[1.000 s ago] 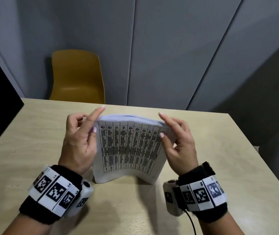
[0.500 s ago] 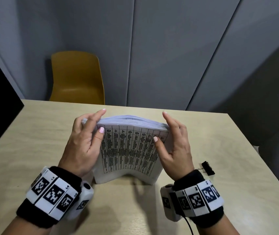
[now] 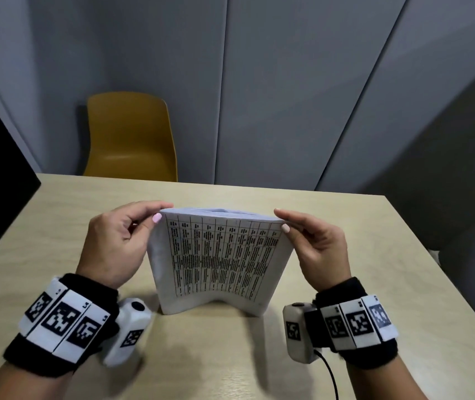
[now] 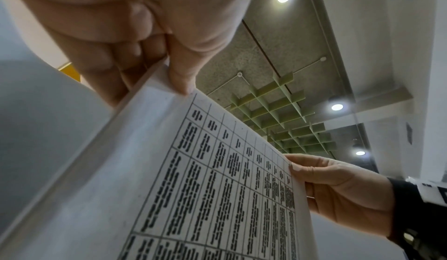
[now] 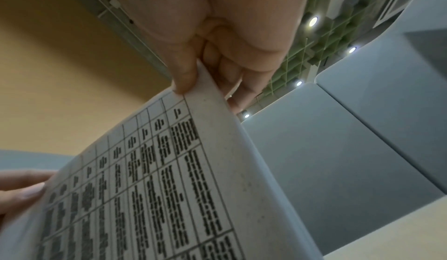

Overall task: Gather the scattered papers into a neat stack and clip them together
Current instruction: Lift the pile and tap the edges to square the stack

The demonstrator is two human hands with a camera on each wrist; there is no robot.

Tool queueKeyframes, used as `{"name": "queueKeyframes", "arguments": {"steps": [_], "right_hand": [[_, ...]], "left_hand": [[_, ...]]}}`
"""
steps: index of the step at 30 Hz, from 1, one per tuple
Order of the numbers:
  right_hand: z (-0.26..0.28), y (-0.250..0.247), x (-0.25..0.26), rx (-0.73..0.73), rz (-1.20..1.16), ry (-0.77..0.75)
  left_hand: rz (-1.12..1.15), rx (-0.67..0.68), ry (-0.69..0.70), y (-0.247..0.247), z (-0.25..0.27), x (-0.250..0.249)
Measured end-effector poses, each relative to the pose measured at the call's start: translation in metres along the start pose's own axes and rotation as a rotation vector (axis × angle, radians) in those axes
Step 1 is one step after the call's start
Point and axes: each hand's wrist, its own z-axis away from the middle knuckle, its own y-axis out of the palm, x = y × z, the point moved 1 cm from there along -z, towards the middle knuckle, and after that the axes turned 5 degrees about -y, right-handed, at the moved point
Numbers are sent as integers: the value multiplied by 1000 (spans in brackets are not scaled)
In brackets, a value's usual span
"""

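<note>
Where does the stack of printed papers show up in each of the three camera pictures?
Head view: the paper stack stands on edge on the table, mid-picture, pinched at its top corners by the left hand and the right hand.
Left wrist view: it fills the lower left.
Right wrist view: it fills the lower middle.
Shared landmark: the printed table grid on the front sheet.

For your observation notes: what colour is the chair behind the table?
Mustard yellow chair, clearest in the head view.

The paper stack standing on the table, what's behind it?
Behind the paper stack only bare table shows to either side. The strip directly behind is covered by the sheets, so nothing can be told there.
</note>
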Motion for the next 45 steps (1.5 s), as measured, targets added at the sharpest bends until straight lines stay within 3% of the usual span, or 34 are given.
{"name": "queueKeyframes", "arguments": {"steps": [3,6,8,10,16,23,27,31,38,42,45], "right_hand": [[0,1,-1,-49,-179,32],[1,2,-16,16,-351,266],[4,8,-28,157,-269,419],[10,17,-35,246,-151,498],[13,24,-37,139,-225,416],[37,32,-53,174,-171,475],[32,28,-54,124,-227,451],[43,32,-63,161,-179,483],[41,29,-64,120,-211,464],[52,33,-75,166,-123,541],[58,37,-81,167,-95,601]], "left_hand": [[179,17,-55,1,-2,4],[505,188,-280,9,-2,19],[506,328,-452,22,4,33],[424,366,-556,33,12,41],[449,254,-420,37,6,30],[514,214,-562,53,31,52],[532,198,-552,53,26,54],[487,269,-569,58,35,64],[512,197,-567,61,33,70],[496,299,-612,68,48,74],[478,270,-649,74,52,77]]}}
